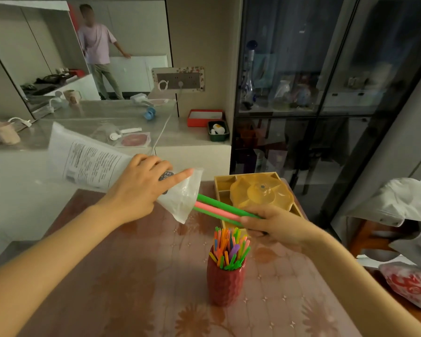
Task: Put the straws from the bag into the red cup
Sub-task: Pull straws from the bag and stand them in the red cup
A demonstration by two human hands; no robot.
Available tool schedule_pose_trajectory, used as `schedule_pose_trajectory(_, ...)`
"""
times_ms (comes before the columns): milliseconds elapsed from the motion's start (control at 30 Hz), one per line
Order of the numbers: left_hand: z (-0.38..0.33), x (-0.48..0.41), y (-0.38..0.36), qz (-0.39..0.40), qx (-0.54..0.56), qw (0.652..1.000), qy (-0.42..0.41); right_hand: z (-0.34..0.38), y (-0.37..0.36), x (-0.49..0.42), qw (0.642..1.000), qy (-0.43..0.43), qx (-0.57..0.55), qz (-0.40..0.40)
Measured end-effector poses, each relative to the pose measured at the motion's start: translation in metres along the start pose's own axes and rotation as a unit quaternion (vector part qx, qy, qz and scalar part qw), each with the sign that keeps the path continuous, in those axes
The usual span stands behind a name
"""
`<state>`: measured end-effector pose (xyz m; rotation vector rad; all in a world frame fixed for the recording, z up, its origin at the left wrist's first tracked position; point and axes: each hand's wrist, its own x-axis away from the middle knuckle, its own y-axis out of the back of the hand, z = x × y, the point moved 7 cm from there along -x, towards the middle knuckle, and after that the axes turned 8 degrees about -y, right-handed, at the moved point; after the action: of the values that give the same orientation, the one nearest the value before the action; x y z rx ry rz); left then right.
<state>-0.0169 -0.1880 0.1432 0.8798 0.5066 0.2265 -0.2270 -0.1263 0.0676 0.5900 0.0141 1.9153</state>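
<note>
Red cup (226, 283) stood on the desk (136, 276), near the front edge, already crowded with thin straws (229, 249) of many colours. Left hand (141, 188) gripped the clear bag (180, 195), held aloft with its mouth toward the right. Right hand (275, 222) was closed on three thicker straws (216, 209), two green and one pink, partly out of the bag. Judged late stage: this bundle not yet in the cup; remaining bag contents could not be seen.

The right hand (275, 223) hides the straws' (216, 209) ends; perhaps three straws.
</note>
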Motion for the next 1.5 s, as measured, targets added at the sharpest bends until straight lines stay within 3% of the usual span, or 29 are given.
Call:
schedule_pose_trajectory(167, 0.002, 0.030, -0.030, 0.008, 0.028, 0.996, 0.087, -0.014, 0.057, 0.036, 0.994, -0.068, 0.075, -0.047)
schedule_pose_trajectory(367, -0.008, 0.063, -0.060, 0.013, 0.088, 0.982, 0.167, -0.005, 0.083, 0.070, 0.973, -0.095, 0.210, 0.010)
schedule_pose_trajectory(500, -0.019, 0.072, -0.069, 0.008, 0.113, 0.978, 0.175, 0.017, 0.089, 0.065, 0.921, -0.053, 0.385, -0.030)
schedule_pose_trajectory(633, -0.025, 0.076, -0.070, 0.003, 0.128, 0.974, 0.187, 0.043, 0.092, 0.063, 0.869, -0.036, 0.490, -0.052)
schedule_pose_trajectory(867, -0.032, 0.081, -0.076, 0.011, 0.143, 0.971, 0.190, 0.073, 0.080, 0.053, 0.822, -0.041, 0.568, -0.028)
schedule_pose_trajectory(967, -0.032, 0.081, -0.078, 0.006, 0.148, 0.971, 0.188, 0.074, 0.057, 0.040, 0.802, -0.081, 0.592, 0.023)
schedule_pose_trajectory(1333, -0.040, 0.076, -0.072, -0.006, 0.147, 0.975, 0.169, 0.076, -0.018, -0.006, 0.635, -0.055, 0.770, 0.036)
schedule_pose_trajectory(1500, -0.040, 0.072, -0.069, -0.020, 0.152, 0.974, 0.168, 0.057, -0.054, -0.032, 0.600, -0.084, 0.794, 0.051)
